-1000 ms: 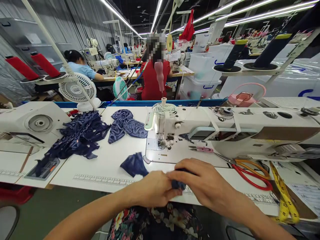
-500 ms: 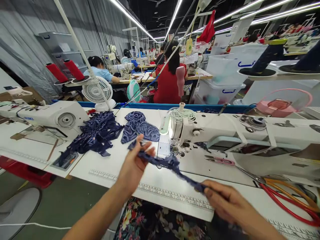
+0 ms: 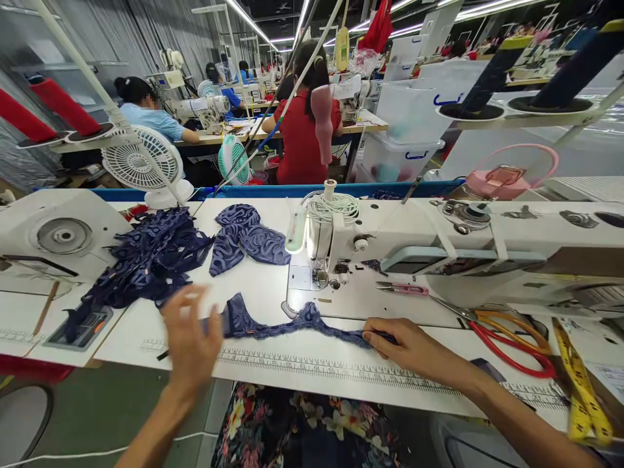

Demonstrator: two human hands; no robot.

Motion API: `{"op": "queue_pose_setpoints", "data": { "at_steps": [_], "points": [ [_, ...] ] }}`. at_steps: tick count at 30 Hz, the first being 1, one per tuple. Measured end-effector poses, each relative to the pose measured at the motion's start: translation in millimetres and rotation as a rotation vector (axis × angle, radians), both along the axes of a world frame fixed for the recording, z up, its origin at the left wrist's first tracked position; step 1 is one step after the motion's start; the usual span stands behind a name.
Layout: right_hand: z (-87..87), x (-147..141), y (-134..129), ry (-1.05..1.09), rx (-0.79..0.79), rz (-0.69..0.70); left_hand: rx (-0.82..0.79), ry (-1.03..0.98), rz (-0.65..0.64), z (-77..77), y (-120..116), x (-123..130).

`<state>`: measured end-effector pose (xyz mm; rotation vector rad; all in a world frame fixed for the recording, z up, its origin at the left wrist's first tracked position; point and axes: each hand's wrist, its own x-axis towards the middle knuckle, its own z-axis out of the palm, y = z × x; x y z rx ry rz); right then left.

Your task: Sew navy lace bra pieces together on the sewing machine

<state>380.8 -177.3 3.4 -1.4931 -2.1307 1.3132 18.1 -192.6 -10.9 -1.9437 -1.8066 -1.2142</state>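
A navy lace bra band (image 3: 273,330) lies stretched across the white table in front of the sewing machine. Its right end is pinched in my right hand (image 3: 404,341), fingers closed. At the other end, my left hand (image 3: 190,338) is smeared by motion over the band's left tip. Whether its fingers hold the cloth cannot be seen. Behind the band, navy patterned fabric cups (image 3: 266,244) lie left of the needle area. Farther left is a heap of navy fabric pieces (image 3: 151,250).
The lit sewing machine (image 3: 336,240) stands behind the band. Pink thread snips (image 3: 402,288), red and orange-handled scissors (image 3: 517,338) and a yellow tape measure (image 3: 580,383) lie rightward. A ruler strip (image 3: 316,366) runs along the front edge. A white fan (image 3: 143,159) and co-workers are beyond.
The band has come down from the air and now lies spread on the table. My left hand has moved left and lower; my right hand still grips its end. The view has shifted right.
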Motion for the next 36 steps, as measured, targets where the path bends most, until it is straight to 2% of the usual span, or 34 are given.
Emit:
{"op": "queue_pose_setpoints", "data": {
  "at_steps": [2,3,4,5,7,9,10,12,14,16,19,22,27,32,36],
  "points": [
    [1.1,3,1,-0.028,0.011,0.016,-0.143,0.126,-0.403,-10.6,0,41],
    [1.5,6,2,-0.061,0.041,0.035,-0.205,0.202,-0.559,-17.1,0,60],
    [2.0,9,3,-0.108,0.098,0.053,-0.241,0.267,-0.655,-23.6,0,77],
    [2.7,13,4,-0.170,0.194,0.053,-0.267,0.313,-0.697,-29.4,0,91],
    [4.8,20,7,-0.344,0.490,-0.045,-0.298,0.369,-0.708,-37.1,-1,107],
    [6.4,20,8,-0.510,0.816,-0.186,-0.326,0.382,-0.695,-39.0,-1,110],
    [6.0,16,8,-0.546,0.942,-0.214,-0.335,0.385,-0.696,-38.3,0,109],
    [0.8,0,9,-0.471,1.061,-0.097,-0.349,0.392,-0.701,-35.9,1,106],
    [-10.0,-21,10,-0.305,1.011,0.106,-0.346,0.405,-0.707,-34.3,2,104],
    [-22.7,-39,15,-0.239,0.906,0.208,-0.340,0.420,-0.709,-34.2,3,103],
    [-34.2,-52,25,-0.330,0.855,0.181,-0.346,0.439,-0.716,-34.7,3,104],
    [-32.6,-51,31,-0.387,0.885,0.104,-0.354,0.444,-0.708,-34.6,3,104],
    [-28.5,-49,21,-0.194,0.867,0.166,-0.344,0.415,-0.708,-34.8,3,104],
    [-36.0,-50,12,-0.223,0.916,0.143,-0.390,0.379,-0.739,-33.3,4,100],
    [-35.7,-49,4,-0.164,0.944,0.195,-0.339,0.395,-0.744,-32.7,2,98]
  ]
}}
